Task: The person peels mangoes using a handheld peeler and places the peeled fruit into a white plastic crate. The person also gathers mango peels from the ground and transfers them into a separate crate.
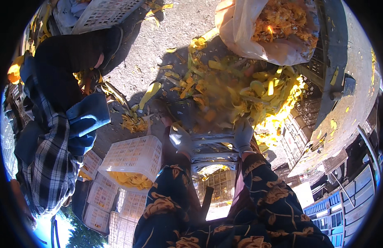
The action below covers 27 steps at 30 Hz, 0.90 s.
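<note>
Both my hands wear pale work gloves and hold opposite sides of a low stool. My left hand [181, 139] grips the left side of the stool's frame. My right hand [243, 135] grips the right side. Grey straps [213, 148] stretch across the stool between them, and a dark leg [207, 201] shows below. Dark floral sleeves cover my arms. Just beyond the stool, a heap of yellow rind strips [259, 86], apparently pumpkin peel, lies on the ground. Part of the heap is blurred.
A plastic sack [238, 28] of orange stringy pulp stands beyond the heap. To the left are a white crate [132, 155] with yellow pieces and stacked crates [100, 198]. A co-worker in plaid [49, 145] sits far left. Right is a scrap-strewn board [349, 93].
</note>
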Each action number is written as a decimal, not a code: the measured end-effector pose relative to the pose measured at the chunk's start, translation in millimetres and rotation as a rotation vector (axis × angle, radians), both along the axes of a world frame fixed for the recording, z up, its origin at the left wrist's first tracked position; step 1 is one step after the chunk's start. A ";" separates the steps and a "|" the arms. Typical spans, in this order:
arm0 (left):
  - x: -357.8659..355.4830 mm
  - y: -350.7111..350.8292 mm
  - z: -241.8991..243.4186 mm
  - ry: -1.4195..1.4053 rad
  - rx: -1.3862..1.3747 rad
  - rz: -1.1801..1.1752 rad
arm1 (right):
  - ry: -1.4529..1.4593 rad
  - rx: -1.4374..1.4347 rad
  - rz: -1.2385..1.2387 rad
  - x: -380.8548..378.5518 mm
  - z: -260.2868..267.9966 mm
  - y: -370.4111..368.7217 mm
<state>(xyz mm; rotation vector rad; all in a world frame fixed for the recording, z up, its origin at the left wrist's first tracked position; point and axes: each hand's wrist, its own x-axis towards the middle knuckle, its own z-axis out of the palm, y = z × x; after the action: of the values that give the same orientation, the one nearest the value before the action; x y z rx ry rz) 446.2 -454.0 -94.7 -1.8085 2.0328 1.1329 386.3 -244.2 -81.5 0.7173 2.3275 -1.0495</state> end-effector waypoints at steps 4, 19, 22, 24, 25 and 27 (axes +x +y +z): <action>-13.4 0.6 12.3 0.018 0.083 0.064 | 0.014 0.040 0.031 3.0 -2.0 2.1; -5.6 -2.3 3.2 0.046 0.059 0.038 | 0.011 0.131 0.043 3.5 -4.2 -3.1; -5.6 -2.3 3.2 0.017 0.100 0.039 | -0.005 0.102 0.008 10.0 -10.7 2.8; -3.1 -4.7 1.2 0.033 0.090 0.011 | 0.000 0.090 0.001 10.4 -12.3 1.2; 3.7 -6.2 -4.3 0.058 0.058 -0.016 | 0.013 0.099 0.014 6.0 -7.9 -2.3; 9.0 -8.2 -5.8 0.076 0.046 -0.040 | 0.008 0.089 0.014 4.1 -6.2 -4.5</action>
<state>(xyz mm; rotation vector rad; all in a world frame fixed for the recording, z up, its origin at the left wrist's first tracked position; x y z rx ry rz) 455.3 -462.1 -100.4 -1.7208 2.0560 1.2445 390.3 -248.7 -87.7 0.7296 2.3953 -0.9494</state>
